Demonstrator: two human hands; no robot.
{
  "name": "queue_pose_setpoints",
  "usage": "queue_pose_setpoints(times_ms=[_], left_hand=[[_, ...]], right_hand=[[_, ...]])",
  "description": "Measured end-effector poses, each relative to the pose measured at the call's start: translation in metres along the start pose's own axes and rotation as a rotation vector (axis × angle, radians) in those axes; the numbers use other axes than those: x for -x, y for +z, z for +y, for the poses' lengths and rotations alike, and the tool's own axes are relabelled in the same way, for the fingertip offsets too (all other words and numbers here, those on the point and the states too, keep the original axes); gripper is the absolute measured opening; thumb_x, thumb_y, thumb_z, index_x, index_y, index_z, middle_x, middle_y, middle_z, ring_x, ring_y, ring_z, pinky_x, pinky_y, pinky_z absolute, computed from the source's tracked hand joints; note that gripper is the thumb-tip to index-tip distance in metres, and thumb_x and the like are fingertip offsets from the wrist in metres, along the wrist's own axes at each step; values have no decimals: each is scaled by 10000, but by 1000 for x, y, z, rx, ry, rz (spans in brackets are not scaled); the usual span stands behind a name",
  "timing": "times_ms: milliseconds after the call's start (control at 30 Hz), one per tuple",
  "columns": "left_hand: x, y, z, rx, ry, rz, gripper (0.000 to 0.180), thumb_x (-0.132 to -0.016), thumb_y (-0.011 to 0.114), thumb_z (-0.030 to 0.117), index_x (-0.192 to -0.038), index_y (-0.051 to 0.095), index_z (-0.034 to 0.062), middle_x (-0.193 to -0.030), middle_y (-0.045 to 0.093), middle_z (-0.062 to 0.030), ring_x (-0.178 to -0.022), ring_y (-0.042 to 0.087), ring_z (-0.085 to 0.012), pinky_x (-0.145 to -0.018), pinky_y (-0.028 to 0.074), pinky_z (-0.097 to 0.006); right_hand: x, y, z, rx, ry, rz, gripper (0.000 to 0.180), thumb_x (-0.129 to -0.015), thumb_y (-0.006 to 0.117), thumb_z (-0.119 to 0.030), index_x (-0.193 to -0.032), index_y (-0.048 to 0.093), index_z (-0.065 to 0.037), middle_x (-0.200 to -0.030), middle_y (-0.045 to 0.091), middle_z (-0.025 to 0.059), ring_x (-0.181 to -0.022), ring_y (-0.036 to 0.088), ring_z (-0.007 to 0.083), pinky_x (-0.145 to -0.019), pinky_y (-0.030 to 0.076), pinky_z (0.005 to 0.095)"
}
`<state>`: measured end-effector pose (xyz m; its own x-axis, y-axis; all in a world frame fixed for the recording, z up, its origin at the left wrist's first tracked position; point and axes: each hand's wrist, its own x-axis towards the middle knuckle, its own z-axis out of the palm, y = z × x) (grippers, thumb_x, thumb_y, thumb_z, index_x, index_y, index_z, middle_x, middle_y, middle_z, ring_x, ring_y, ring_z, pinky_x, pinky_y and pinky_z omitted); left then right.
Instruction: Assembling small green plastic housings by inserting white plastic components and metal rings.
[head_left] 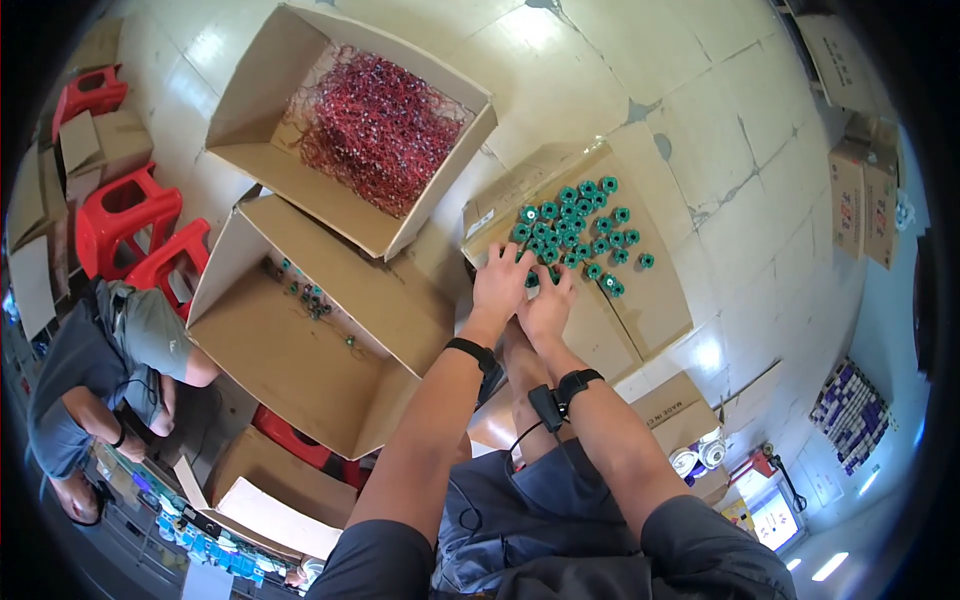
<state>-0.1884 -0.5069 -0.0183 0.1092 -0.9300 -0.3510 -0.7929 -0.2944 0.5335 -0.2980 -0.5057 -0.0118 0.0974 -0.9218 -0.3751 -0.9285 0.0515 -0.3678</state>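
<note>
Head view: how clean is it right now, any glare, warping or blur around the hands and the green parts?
Head view: strong fisheye bend with a black rim; glare patches on the pale tiled floor; the small green round plastic parts on the flat brown cardboard box are evenly lit and fairly sharp; left hand and right hand show no motion blur.

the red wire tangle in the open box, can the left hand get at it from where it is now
Probably yes. The left hand rests at the near edge of the green spools, and the box of red wire stands open-topped just to its left. Nothing covers it; only the box wall lies between.
</note>
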Motion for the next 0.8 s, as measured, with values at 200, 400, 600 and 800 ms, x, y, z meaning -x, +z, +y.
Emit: queue_pose_setpoints(times_ms=[200,400,600,800], left_hand=[[6,7,3,41,-6,72,328,-685,698,118,-1001,617,153,-1073,586,-67,-1109,527,-300,-736,584,-405],[12,7,4,282,-185,281,358,-677,700,77,-1027,665,142,-1032,634,-74,-1053,553,-312,-844,528,-406],[52,-9,-13,511,-423,490,307,-705,715,85,-1008,674,103,-992,657,-120,-987,588,-339,-870,479,-429],[142,-39,-29,713,-574,806,328,-698,692,69,-1019,629,98,-1008,652,-131,-962,586,-363,-873,474,-439]], right_hand=[[-3,-1,19,48,-70,-15,393,-720,733,-179,-1102,652,-142,-1309,488,142,-1158,447,411,-968,424,480],[-6,-12,29,44,-104,-5,371,-703,745,-176,-1063,662,-137,-1280,508,143,-1133,474,397,-954,433,470],[6,-28,49,100,-324,-36,386,-701,770,-198,-1053,650,-95,-1210,536,208,-1141,513,403,-977,422,481],[43,-74,52,134,-323,-275,356,-736,777,-147,-1039,631,-33,-1110,566,183,-1042,554,350,-930,441,424]])
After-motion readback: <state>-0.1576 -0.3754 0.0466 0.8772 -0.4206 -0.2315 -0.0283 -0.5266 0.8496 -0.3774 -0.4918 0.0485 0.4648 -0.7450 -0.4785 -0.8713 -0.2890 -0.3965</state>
